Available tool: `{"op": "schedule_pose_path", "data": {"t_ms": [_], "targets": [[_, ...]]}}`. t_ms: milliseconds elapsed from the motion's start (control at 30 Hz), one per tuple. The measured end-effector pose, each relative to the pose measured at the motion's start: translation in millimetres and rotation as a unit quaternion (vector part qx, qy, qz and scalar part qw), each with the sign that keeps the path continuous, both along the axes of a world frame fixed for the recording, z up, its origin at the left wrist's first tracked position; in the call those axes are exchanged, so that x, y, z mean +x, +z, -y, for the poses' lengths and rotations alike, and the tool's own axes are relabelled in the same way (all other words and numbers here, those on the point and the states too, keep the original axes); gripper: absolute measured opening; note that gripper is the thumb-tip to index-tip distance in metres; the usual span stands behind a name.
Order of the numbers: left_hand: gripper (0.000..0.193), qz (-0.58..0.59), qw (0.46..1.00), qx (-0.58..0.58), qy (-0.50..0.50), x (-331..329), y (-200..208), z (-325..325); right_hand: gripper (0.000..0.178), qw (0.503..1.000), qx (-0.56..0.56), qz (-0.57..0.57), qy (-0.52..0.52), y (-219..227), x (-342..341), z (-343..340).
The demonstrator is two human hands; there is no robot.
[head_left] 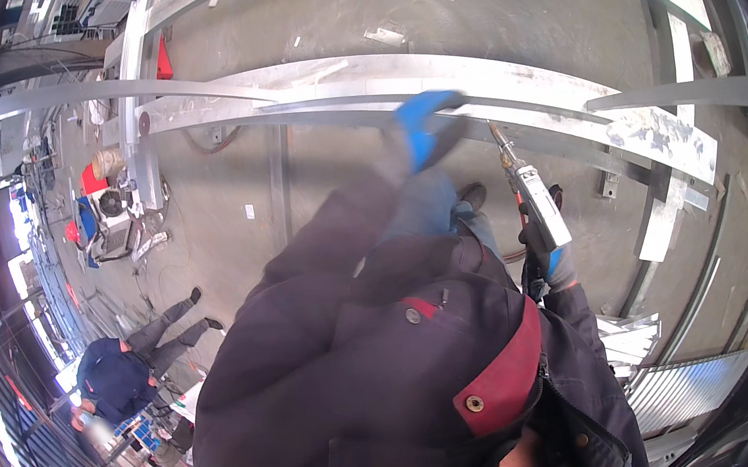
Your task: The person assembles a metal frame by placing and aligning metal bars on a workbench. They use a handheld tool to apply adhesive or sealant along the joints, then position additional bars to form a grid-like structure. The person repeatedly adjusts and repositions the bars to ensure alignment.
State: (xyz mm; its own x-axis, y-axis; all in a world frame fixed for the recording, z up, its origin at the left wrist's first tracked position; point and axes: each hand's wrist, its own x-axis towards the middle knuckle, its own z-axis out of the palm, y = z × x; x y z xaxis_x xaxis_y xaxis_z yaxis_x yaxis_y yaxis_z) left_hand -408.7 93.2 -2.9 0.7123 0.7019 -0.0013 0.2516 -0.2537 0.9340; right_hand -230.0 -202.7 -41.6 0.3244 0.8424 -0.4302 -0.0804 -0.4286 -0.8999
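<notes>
My right hand [540, 250], in a blue and dark glove, is closed around the handle of a silver handheld welding gun [533, 195]. Its long body narrows to a copper-coloured nozzle, which points up toward a pale metal beam [517, 108]. Whether the tip touches the beam I cannot tell. My left hand [427, 129], gloved alike, is stretched forward over the near edge of the same beam, left of the nozzle. Motion smears its fingers, so what they hold, if anything, does not show.
A flat metal bar [684, 95] juts in from the right over the frame. On the left, another person [116, 377] in dark clothes stands near a cluttered bench. Equipment and a fan-like unit [112, 202] sit on the floor. Metal strips [634, 339] are stacked at lower right.
</notes>
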Motion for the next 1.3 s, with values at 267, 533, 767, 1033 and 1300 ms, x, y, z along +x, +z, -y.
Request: {"op": "schedule_pose_path", "data": {"t_ms": [267, 533, 767, 1033, 1300], "targets": [[0.032, -0.168, 0.913, -0.017, 0.372, -289, -61, -110, 0.036, 0.999, 0.001, -0.033, 0.014, -20, -41, -40], [0.072, -0.122, 0.959, 0.113, 0.23, -369, -73, -226, 0.051, 0.997, 0.044, -0.047, 0.032, -75, -116, -137], [0.095, -0.011, 0.992, 0.013, 0.122, -387, -36, -257, 0.058, 0.992, -0.046, 0.058, -0.106, -104, -187, -246], [0.08, -0.042, 0.997, 0.001, 0.068, -408, -45, -293, 0.061, 0.987, 0.02, -0.155, -0.022, -122, -264, -385], [0.038, -0.033, 0.998, 0.042, 0.017, -419, -79, -328, 0.064, 0.932, 0.012, -0.363, 0.009, -180, -235, -471]]}}
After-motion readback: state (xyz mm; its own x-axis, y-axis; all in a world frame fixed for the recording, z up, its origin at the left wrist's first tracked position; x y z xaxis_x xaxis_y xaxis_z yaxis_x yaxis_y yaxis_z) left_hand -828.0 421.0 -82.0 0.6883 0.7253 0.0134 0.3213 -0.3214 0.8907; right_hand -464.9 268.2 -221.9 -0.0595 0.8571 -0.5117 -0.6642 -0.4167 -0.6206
